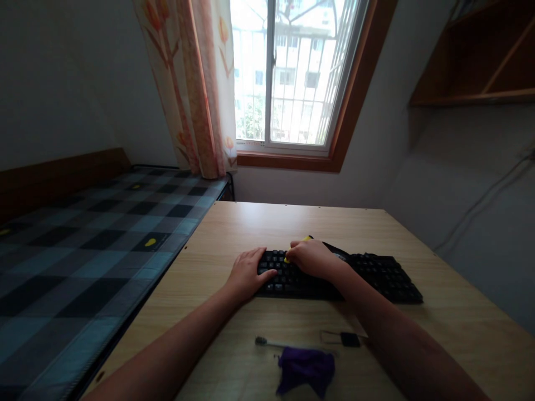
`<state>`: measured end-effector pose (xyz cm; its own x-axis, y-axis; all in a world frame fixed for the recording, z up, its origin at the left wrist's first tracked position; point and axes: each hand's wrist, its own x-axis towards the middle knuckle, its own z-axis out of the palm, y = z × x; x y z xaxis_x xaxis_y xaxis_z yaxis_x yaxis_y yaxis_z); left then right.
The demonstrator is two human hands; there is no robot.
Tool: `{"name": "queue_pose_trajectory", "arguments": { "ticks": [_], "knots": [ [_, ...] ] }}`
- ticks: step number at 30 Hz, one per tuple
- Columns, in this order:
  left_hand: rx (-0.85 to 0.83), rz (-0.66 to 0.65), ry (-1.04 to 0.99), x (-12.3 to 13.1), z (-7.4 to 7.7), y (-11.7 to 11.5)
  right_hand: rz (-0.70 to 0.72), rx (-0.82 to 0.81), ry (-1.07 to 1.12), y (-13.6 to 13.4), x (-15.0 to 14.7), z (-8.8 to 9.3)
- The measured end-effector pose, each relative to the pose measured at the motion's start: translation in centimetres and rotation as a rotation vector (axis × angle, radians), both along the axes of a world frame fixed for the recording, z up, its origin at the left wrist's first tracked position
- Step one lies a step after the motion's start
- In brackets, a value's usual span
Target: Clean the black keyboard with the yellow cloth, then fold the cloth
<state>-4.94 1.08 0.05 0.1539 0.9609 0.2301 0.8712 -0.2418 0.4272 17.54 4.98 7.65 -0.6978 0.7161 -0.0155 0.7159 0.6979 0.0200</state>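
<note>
We seem mid-work, remainder unclear: our right hand (312,258) grips a slim yellow tool (308,238), left hand (247,271) spread loosely on the black plastic keyboard (387,273); crumpled purple cloth (306,367) lies untouched.

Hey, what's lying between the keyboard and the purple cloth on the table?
In the head view, a brush lies between the keyboard and the cloth, close to the cloth; farther right, a wire tool also lies there.

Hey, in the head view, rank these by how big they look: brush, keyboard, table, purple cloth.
Largest to smallest:
1. Table
2. Keyboard, even partly covered
3. Purple cloth
4. Brush
</note>
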Motion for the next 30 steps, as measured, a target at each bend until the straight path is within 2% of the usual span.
{"name": "queue_pose_trajectory", "arguments": {
  "ticks": [3,6,15,22,27,30],
  "knots": [
    [-0.001,0.001,-0.008,0.0,0.0,0.0,-0.098,0.065,0.003,0.2,0.8,1.1],
    [0.006,-0.003,-0.009,-0.1,-0.1,0.0,-0.167,0.140,0.025,0.1,1.3,1.4],
    [0.015,-0.006,-0.016,-0.2,-0.4,0.1,-0.028,-0.003,-0.021,-0.5,1.1,-0.2],
    [0.003,-0.016,-0.013,-0.2,-0.2,0.0,-0.097,0.048,-0.008,0.0,0.8,-0.8],
    [0.003,-0.007,-0.007,-0.2,-0.2,0.0,-0.035,0.009,-0.010,-0.2,0.8,-0.6],
    [0.000,-0.004,-0.003,-0.2,-0.3,0.1,-0.065,0.018,-0.021,-0.5,0.8,-0.4]
  ]
}}
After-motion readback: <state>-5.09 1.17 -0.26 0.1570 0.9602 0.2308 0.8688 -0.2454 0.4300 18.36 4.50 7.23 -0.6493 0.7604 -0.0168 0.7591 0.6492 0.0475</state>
